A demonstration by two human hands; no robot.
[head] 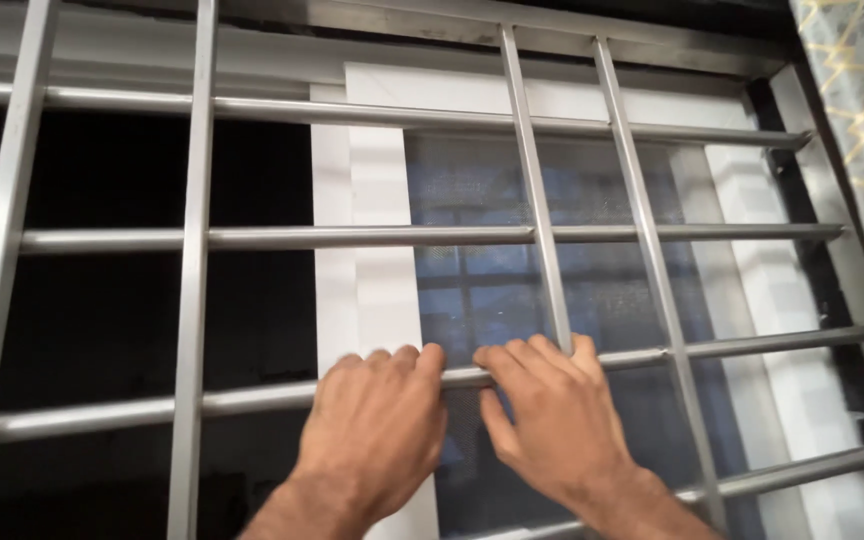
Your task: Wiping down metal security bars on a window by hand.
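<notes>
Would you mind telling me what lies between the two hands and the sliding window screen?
In the head view, the metal grille lies between: the left hand and right hand reach through its bars to the mesh screen.

My left hand (377,425) and right hand (557,420) are bare: no gloves, rings, watch; forearms unsleeved to the frame edge.

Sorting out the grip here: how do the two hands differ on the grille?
The left hand hooks its fingers over the horizontal bar, thumb hidden. The right hand lies flatter, thumb spread below the bar, fingers reaching a vertical bar. Both rest on the same horizontal bar, side by side.
</notes>
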